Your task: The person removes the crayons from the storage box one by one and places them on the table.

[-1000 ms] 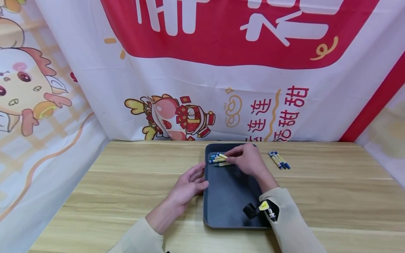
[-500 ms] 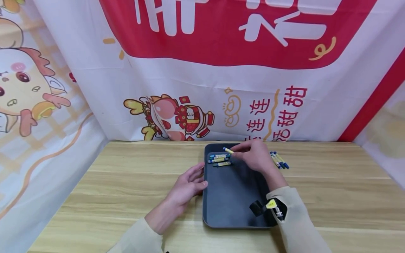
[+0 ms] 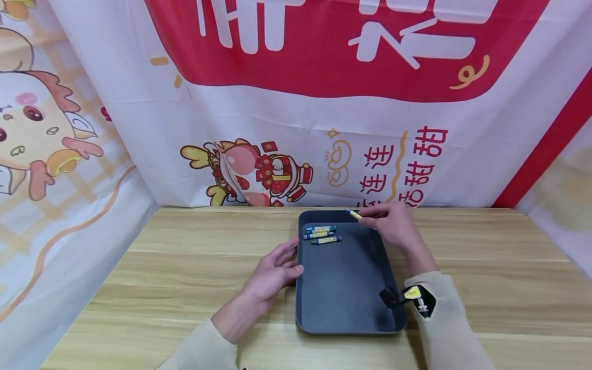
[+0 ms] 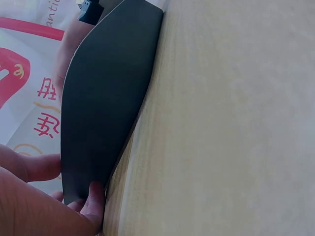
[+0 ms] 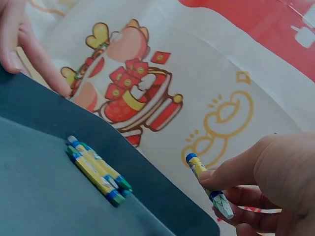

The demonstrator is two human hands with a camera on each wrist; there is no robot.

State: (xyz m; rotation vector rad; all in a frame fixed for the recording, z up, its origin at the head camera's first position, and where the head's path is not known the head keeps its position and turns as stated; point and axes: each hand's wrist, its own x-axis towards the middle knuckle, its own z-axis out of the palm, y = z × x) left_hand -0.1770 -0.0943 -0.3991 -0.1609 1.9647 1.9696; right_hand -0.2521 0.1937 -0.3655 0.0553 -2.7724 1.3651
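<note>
My right hand (image 3: pixel 393 223) pinches a crayon (image 5: pixel 205 183) with a yellow wrapper, blue bands and a pale tip. It holds the crayon above the far right corner of a dark grey tray (image 3: pixel 344 288). Several crayons (image 5: pixel 96 169) in yellow wrappers lie inside the tray, near its far left corner. Beside the tray's left wall is my left hand (image 3: pixel 273 272), its fingers loosely extended. In the left wrist view, the thumb (image 4: pixel 95 201) and a finger (image 4: pixel 44 167) of that hand are against the tray's outer side.
The tray stands lengthwise on a wood-grain table (image 3: pixel 199 272). A printed white and red cloth (image 3: pixel 259 113) hangs right behind the table's far edge. A small black camera (image 3: pixel 390 297) on the right wrist hangs over the tray's right wall.
My right hand has lifted the crayon from the tray's crayons and carried it right. It now hides the crayons seen earlier on the table. My left hand has stayed put.
</note>
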